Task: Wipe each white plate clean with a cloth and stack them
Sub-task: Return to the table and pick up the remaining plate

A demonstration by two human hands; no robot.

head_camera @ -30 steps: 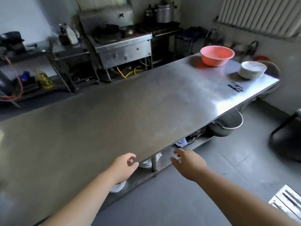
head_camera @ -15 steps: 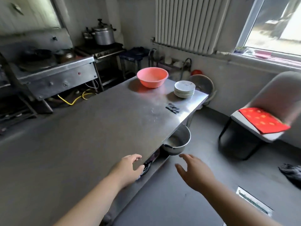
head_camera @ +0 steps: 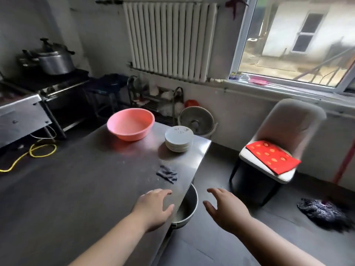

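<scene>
Approach step, nothing wiped yet. Both hands, left (head_camera: 153, 206) and right (head_camera: 226, 208), spread and empty; cloth (head_camera: 166, 174) needed picking up first, then plates (head_camera: 179, 139).

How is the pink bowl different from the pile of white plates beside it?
The pink bowl is one deep, wide basin; the white plates are several shallow dishes stacked. The bowl sits farther from the table's right edge; the plates stand nearer that edge. Both rest upright on the steel table, untouched.

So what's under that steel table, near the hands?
A metal basin pokes out below the steel table edge, between the left hand and right hand. The tabletop covers the rest of it and anything further underneath.
</scene>
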